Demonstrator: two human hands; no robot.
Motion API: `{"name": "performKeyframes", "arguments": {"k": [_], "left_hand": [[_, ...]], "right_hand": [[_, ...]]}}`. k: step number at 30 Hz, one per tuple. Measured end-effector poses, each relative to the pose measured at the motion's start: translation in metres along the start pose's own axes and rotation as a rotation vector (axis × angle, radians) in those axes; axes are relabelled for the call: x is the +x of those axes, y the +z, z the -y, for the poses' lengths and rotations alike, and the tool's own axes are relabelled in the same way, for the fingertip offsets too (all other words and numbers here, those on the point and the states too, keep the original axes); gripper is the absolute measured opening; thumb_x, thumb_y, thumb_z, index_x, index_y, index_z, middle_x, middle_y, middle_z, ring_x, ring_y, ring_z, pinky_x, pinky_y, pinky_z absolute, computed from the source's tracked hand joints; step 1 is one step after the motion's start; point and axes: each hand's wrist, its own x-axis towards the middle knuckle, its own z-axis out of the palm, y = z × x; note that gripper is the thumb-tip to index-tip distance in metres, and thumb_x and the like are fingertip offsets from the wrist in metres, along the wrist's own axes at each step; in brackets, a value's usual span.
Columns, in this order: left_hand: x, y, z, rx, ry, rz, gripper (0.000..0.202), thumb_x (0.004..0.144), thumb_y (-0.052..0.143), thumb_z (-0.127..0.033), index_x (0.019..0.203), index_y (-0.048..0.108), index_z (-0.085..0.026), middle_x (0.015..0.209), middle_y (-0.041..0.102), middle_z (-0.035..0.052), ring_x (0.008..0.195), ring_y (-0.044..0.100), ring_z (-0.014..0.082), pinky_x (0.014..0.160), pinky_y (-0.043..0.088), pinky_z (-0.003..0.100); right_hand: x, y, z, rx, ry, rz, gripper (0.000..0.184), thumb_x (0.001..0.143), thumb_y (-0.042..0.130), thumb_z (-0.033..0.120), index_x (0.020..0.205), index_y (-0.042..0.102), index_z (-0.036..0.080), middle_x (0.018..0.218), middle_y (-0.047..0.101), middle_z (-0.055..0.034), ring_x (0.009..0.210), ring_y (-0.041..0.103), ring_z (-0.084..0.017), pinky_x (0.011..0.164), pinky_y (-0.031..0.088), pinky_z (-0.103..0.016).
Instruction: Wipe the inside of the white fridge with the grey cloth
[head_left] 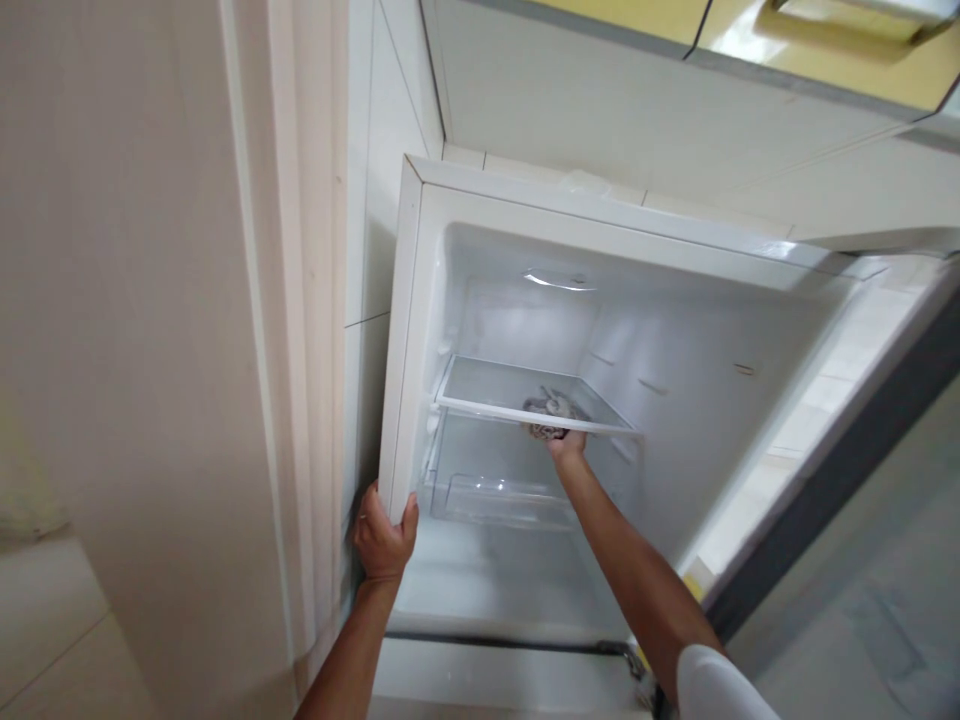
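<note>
My right hand [570, 443] reaches deep into an open white fridge [510, 240] and holds a crumpled greyish cloth [546, 431]. The cloth is under the glass shelf [495, 383], and part of it shows through the glass. The shelf's front edge lies just above my fingers, which are partly hidden. My left hand [385, 535] is wrapped around the left front edge of the fridge, thumb on the inner side and fingers on the outside.
Lower in the fridge is a clear plastic drawer [510, 500]. The fridge door [862, 560] stands open on the right. A pale door frame [300, 300] rises close on the left. Yellow cabinet fronts [825, 50] are above.
</note>
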Motion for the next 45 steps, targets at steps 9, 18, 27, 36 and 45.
{"name": "performKeyframes", "arguments": {"k": [9,18,27,36,45], "left_hand": [[0.002,0.002,0.000,-0.090,-0.101,0.017,0.067,0.089,0.055,-0.066,0.123,0.057,-0.008,0.097,0.073,0.0199,0.080,0.073,0.0315,0.069,0.054,0.039],[0.003,0.001,-0.001,-0.068,-0.083,0.014,0.066,0.091,0.054,-0.066,0.124,0.058,-0.008,0.097,0.074,0.0199,0.081,0.074,0.0316,0.071,0.055,0.040],[0.003,0.002,0.002,-0.030,-0.033,0.030,0.067,0.093,0.055,-0.060,0.126,0.055,-0.002,0.099,0.073,0.0250,0.085,0.074,0.0350,0.071,0.054,0.040],[0.004,0.000,0.004,-0.046,-0.136,0.208,0.076,0.094,0.047,-0.067,0.133,0.051,-0.001,0.109,0.072,0.0292,0.095,0.074,0.0392,0.081,0.056,0.047],[0.023,-0.031,-0.021,-0.035,-0.269,0.428,0.076,0.095,0.050,-0.059,0.140,0.046,0.003,0.123,0.067,0.0349,0.108,0.071,0.0435,0.091,0.054,0.052]], "right_hand": [[-0.064,0.076,-0.062,0.165,0.226,0.132,0.033,0.088,0.045,0.026,0.107,0.071,0.023,0.106,0.080,-0.0042,0.106,0.072,-0.020,0.111,0.048,-0.055],[-0.111,0.087,-0.072,0.150,0.428,0.285,0.036,0.089,0.046,0.027,0.115,0.070,0.021,0.104,0.080,-0.0063,0.103,0.073,-0.023,0.107,0.053,-0.053],[-0.161,0.075,-0.026,0.130,0.417,0.170,0.043,0.092,0.041,0.020,0.125,0.068,0.024,0.108,0.080,-0.0046,0.106,0.074,-0.021,0.108,0.054,-0.048],[-0.240,0.093,0.043,0.201,0.298,0.283,0.028,0.097,0.058,0.036,0.122,0.072,0.032,0.121,0.077,0.0011,0.123,0.067,-0.016,0.116,0.048,-0.042],[-0.280,0.029,0.087,0.012,0.265,0.230,0.042,0.081,0.073,0.063,0.112,0.077,0.034,0.138,0.069,-0.0004,0.142,0.053,-0.025,0.119,0.045,-0.051]]}}
